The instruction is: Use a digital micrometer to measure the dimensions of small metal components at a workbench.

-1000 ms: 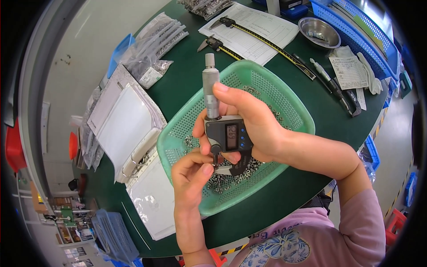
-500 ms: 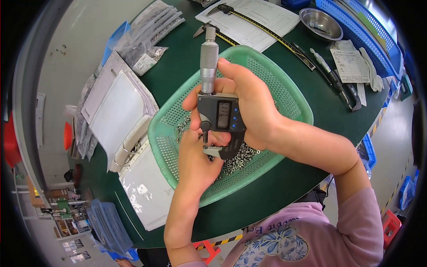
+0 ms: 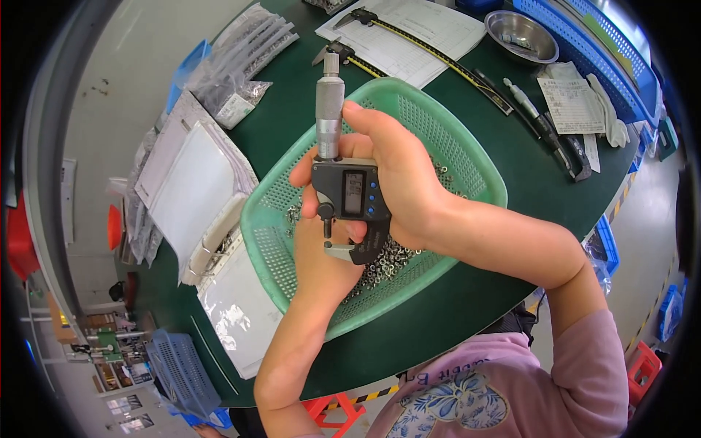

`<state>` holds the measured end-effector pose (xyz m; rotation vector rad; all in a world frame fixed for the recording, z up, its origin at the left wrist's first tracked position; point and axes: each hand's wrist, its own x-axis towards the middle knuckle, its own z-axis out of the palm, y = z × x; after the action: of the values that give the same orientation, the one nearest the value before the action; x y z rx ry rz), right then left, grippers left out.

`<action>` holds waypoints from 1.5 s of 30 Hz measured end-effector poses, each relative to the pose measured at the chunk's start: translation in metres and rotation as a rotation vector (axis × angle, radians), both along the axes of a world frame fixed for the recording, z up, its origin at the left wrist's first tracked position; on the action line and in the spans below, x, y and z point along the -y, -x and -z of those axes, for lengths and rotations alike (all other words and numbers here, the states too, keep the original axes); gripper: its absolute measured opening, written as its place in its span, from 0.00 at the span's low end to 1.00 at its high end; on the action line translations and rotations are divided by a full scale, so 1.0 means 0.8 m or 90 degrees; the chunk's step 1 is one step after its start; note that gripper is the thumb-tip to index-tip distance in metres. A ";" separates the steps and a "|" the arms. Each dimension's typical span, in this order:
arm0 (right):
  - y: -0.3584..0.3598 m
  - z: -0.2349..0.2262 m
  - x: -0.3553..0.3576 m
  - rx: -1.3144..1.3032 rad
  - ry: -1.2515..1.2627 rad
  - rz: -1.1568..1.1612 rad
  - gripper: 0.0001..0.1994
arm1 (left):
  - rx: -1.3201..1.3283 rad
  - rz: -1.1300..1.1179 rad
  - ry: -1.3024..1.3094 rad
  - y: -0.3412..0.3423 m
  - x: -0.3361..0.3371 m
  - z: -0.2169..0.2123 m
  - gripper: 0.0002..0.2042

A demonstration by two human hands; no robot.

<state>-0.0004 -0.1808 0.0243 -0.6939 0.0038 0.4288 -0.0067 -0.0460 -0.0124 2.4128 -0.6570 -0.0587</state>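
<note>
A digital outside micrometer with a grey thimble and a small screen stands upright above the green basket. My right hand is closed around it, the thumb along the thimble and fingers wrapped behind the body. My left hand is just below, behind the micrometer's frame and close to its jaw; its fingers are mostly hidden, so I cannot see whether they hold anything. A short gap shows between spindle and anvil. Many small metal nuts lie in the basket beneath both hands.
An open ring binder lies left of the basket, beside bags of small parts. Behind are calipers on paper sheets and a metal bowl. Another micrometer, a glove and a blue basket are at right.
The micrometer and my right hand have shifted slightly left and down over the basket. My left hand has slipped further behind the micrometer. The screen's reading looks different.
</note>
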 end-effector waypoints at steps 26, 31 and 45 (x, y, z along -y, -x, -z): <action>0.006 0.001 -0.003 0.048 0.006 -0.016 0.32 | -0.421 0.041 0.648 0.014 -0.062 -0.012 0.07; 0.007 0.004 -0.003 0.064 -0.016 -0.019 0.32 | -0.478 0.042 0.687 0.016 -0.064 -0.010 0.07; 0.008 0.001 -0.001 0.089 -0.012 -0.030 0.33 | -0.511 0.039 0.673 0.014 -0.067 -0.010 0.07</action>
<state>-0.0067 -0.1796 0.0232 -0.7049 -0.1487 0.4241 -0.0182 0.0079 -0.0047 1.1872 -0.2496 -0.5272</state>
